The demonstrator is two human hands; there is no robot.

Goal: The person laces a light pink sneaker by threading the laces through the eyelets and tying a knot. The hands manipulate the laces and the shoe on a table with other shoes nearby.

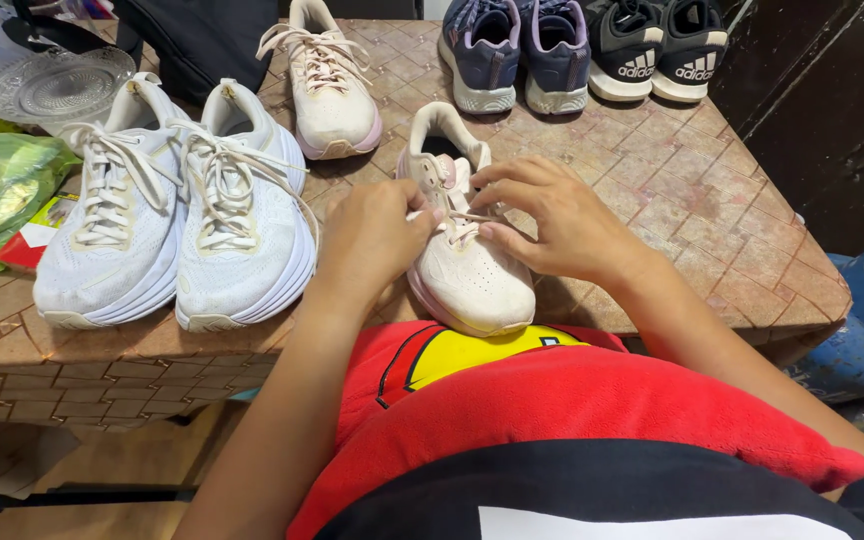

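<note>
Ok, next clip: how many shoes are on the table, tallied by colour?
White shoes: 2
Cream-and-pink shoes: 2, one set apart at the back, one under the left hand and right hand, both at its laces
Purple-blue shoes: 2
Black-and-white shoes: 2
Total: 8 shoes

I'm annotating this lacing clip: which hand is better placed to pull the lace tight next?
Probably the right hand: its fingers already pinch the lace over the cream shoe. The left hand also touches the laces, but its grip is hidden.
</note>
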